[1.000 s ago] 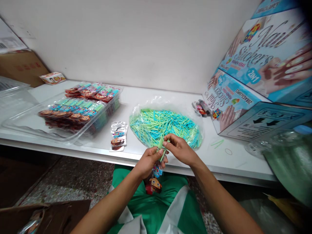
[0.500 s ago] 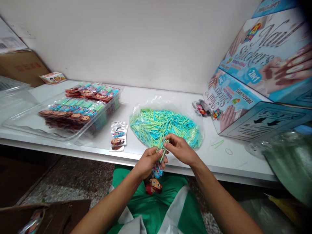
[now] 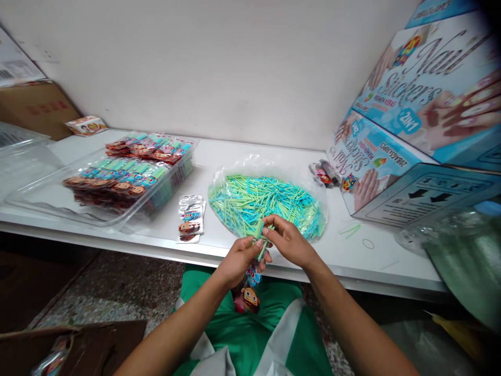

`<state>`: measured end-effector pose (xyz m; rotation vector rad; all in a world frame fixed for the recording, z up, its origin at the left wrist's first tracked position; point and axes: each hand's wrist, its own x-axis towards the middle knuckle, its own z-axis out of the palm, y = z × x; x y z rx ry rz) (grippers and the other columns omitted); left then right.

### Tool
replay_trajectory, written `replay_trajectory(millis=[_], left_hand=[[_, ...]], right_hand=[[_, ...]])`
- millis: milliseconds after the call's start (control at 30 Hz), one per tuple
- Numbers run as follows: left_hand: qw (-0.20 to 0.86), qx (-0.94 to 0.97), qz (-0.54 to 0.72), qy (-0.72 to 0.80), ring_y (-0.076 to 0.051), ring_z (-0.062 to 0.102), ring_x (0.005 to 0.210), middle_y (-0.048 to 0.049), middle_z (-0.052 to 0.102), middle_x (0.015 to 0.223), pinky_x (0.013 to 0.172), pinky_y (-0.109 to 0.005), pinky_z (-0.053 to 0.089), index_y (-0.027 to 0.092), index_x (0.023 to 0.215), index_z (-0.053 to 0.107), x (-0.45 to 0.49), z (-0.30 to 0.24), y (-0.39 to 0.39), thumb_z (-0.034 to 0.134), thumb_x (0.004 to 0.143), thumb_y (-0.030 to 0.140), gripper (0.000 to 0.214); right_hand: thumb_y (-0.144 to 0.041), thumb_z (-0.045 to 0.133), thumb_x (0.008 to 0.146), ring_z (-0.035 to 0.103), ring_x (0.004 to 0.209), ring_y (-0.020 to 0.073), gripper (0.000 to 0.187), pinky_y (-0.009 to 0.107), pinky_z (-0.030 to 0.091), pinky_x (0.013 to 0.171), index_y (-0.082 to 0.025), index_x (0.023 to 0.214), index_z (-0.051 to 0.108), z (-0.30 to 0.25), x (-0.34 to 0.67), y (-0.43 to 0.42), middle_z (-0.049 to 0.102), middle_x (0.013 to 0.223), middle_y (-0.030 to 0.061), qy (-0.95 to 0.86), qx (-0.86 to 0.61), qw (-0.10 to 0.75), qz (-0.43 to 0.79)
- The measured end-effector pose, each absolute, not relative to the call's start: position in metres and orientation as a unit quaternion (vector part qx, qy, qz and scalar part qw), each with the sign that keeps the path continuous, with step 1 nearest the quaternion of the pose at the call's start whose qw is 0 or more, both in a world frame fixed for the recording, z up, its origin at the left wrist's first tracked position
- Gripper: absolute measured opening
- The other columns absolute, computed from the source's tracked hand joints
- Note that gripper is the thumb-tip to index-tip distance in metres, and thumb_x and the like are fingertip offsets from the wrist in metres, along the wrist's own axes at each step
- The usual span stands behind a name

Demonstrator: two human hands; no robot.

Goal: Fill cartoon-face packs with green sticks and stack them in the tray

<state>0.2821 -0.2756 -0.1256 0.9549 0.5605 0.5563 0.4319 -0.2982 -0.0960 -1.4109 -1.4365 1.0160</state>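
Head view: green sticks point(image 3: 259, 228) jut from the pinching left fingers point(image 3: 250, 245) (right fingers point(image 3: 272, 220) curl against them, grip unclear).

The person wears green clothes point(image 3: 242, 334), slightly shiny, at the bottom centre of the frame. Pale grey bands point(image 3: 284, 329) run at a slant on both sides. The left hand point(image 3: 239, 259), right hand point(image 3: 290, 241) and forearms point(image 3: 180, 321) are bare.

Sticks point(image 3: 270, 198) right of tray point(image 3: 47, 197)
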Motion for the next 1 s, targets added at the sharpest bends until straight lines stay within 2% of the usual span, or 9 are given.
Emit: replay_trajectory(millis=[267, 433, 667, 1000], left_hand=[[0.818, 0.445, 0.262, 0.254, -0.008, 0.052, 0.048, -0.0051, 0.063, 0.069, 0.046, -0.019, 0.038, 0.01, 0.089, 0.059, 0.2817, -0.1261, -0.2767, 0.058, 0.079, 0.043, 0.035], [0.819, 0.447, 0.256, 0.253, -0.008, 0.053, 0.049, -0.0048, 0.063, 0.07, 0.047, -0.019, 0.039, 0.011, 0.091, 0.059, 0.2807, -0.1265, -0.2761, 0.059, 0.078, 0.044, 0.036], [0.816, 0.457, 0.245, 0.258, -0.008, 0.053, 0.049, -0.0042, 0.063, 0.071, 0.047, -0.018, 0.039, 0.012, 0.091, 0.058, 0.2815, -0.1258, -0.2752, 0.059, 0.076, 0.049, 0.04], [0.806, 0.484, 0.236, 0.248, -0.007, 0.05, 0.046, -0.0033, 0.061, 0.066, 0.046, -0.019, 0.036, 0.012, 0.089, 0.057, 0.2812, -0.1274, -0.2711, 0.053, 0.081, 0.046, 0.035]], right_hand=[[-0.033, 0.049, 0.083, 0.053, 0.06, 0.0111, 0.014, 0.025, 0.044, 0.058, -0.02, 0.085, 0.052, -0.0944, 0.4335, -0.2985, 0.052, 0.07, -0.0027, -0.583, -0.561, 0.424, 0.407], [-0.022, 0.047, 0.08, 0.052, 0.058, 0.0111, 0.005, 0.025, 0.041, 0.057, -0.021, 0.081, 0.052, -0.0927, 0.4327, -0.297, 0.053, 0.066, -0.0038, -0.604, -0.59, 0.402, 0.356], [-0.015, 0.043, 0.075, 0.05, 0.059, 0.0106, 0.012, 0.023, 0.038, 0.056, -0.021, 0.08, 0.052, -0.0915, 0.432, -0.2973, 0.054, 0.07, -0.004, -0.612, -0.584, 0.396, 0.357], [-0.017, 0.046, 0.079, 0.052, 0.07, 0.0133, 0.011, 0.025, 0.039, 0.065, -0.021, 0.078, 0.056, -0.088, 0.4322, -0.3016, 0.058, 0.074, -0.0018, -0.667, -0.592, 0.358, 0.275]])
